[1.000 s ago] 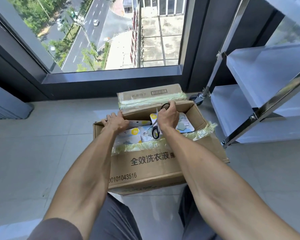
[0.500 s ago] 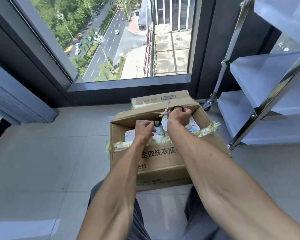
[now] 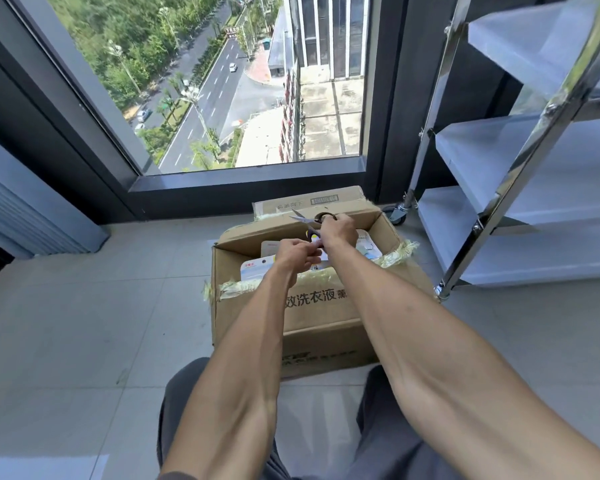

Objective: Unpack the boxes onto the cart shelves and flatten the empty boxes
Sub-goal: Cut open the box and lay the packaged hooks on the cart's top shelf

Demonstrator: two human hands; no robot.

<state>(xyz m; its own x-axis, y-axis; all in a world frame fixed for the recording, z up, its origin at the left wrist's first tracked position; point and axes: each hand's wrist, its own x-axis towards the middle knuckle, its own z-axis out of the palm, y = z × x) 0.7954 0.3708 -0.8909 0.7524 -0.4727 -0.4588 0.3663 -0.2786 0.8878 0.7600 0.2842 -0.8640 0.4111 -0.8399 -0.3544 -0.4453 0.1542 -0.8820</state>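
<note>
Both hands over the open box (image 3: 312, 306) at 12 o'clock from the knees: right hand (image 3: 338, 232) grasps scissors (image 3: 307, 220), blades pointing toward 10; left hand (image 3: 297, 256) curled at the lower scissor handle, whether it actually grips, can't tell. Cart (image 3: 520, 174) stands at 2 o'clock, shelves facing the box, so right hand is the nearer one for transfers. Second box (image 3: 312, 199) sits just behind the first, at 12. Packets (image 3: 257, 268) lie inside, directly under left hand.

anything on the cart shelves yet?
No, the cart shelves in view are bare; the packets sit in the open box.
</note>
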